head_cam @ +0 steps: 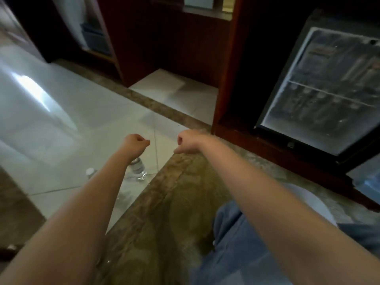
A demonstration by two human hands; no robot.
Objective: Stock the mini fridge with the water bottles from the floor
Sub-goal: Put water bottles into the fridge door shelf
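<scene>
Both my arms reach forward over the floor. My left hand (137, 142) is curled into a loose fist and holds nothing. My right hand (188, 140) is curled the same way, also holding nothing. Below my left forearm a clear water bottle (138, 169) stands on the white tiles. A second bottle's white cap (90, 172) shows just left of that forearm, with its body hidden. The mini fridge (320, 89) sits in a dark wooden cabinet at the right. Its glass front shows blurred bottles on two shelves.
A brown stone strip (164, 202) runs diagonally across the floor under my arms. Dark wooden cabinet posts (224, 79) frame an open niche with a white floor. My knee in blue jeans (236, 233) is at the lower right. Glare lies on the tiles at left.
</scene>
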